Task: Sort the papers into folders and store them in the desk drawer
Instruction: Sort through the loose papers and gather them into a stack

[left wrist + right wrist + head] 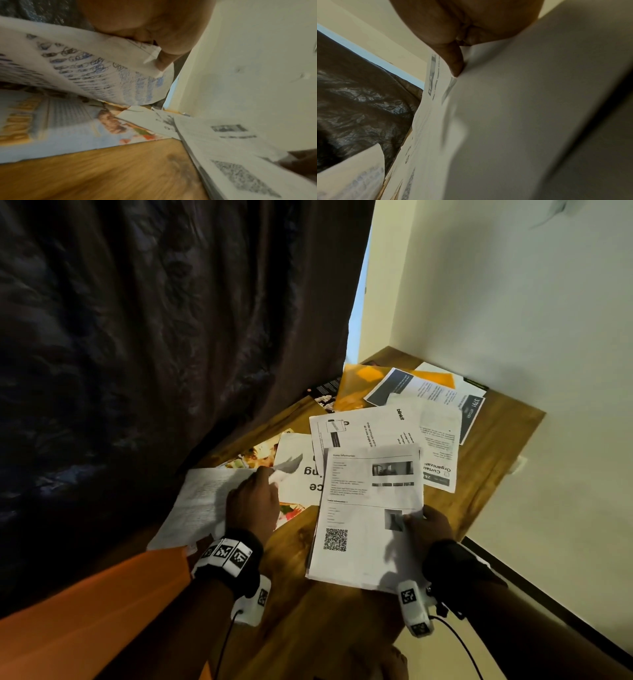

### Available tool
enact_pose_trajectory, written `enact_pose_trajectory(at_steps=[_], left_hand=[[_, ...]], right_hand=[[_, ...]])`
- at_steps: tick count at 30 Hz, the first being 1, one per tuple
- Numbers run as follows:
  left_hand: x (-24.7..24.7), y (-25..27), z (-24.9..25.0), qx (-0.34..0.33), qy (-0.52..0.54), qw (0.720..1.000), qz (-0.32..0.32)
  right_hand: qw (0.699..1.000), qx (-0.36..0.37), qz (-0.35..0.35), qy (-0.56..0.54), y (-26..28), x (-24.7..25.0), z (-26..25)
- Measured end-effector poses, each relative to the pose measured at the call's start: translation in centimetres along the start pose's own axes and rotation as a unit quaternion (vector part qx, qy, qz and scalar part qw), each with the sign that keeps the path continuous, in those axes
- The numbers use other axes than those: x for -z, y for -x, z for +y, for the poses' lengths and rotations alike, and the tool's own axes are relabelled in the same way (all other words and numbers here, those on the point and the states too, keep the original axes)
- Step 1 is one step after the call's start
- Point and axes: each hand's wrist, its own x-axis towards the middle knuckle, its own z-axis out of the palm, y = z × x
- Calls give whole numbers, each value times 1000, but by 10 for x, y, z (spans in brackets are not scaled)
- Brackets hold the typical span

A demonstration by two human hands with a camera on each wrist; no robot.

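At the left of the wooden desk (346,621), the left hand (252,503) pinches a handwritten sheet (202,501), lifted above a colourful magazine (56,125); further right, the right hand (430,527) grips a printed stack (363,518) by its edge, loose papers (404,419) scattered behind

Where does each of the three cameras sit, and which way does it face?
Head: looks forward and down at the desk; both hands and wristbands show.
Left wrist: under the left hand, facing the handwritten sheet it pinches.
Right wrist: under the right hand, along the printed stack it holds.
Shared: head and left wrist both show that stack's QR code.
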Motion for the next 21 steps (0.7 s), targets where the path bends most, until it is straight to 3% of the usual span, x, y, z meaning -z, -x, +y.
enact_pose_trajectory(at_steps=[3, 6, 10, 14, 19, 21], left_hand=[[5, -4, 15, 19, 170, 985, 11], [2, -2, 25, -96, 262, 960, -32], [-12, 12, 33, -261, 166, 940, -141], [-36, 22, 16, -274, 116, 908, -296], [-34, 25, 24, -281, 30, 884, -373], [-33, 25, 25, -288, 41, 874, -389]], right_hand=[[1000, -13, 2, 1, -1, -1, 0], [1000, -20, -1, 5, 1, -2, -1], [1000, -14, -11, -1, 2, 3, -5], [999, -31, -25, -15, 3, 6, -5], [997, -52, -40, -40, 3, 7, -5], [997, -44, -46, -34, 0, 6, -5]])
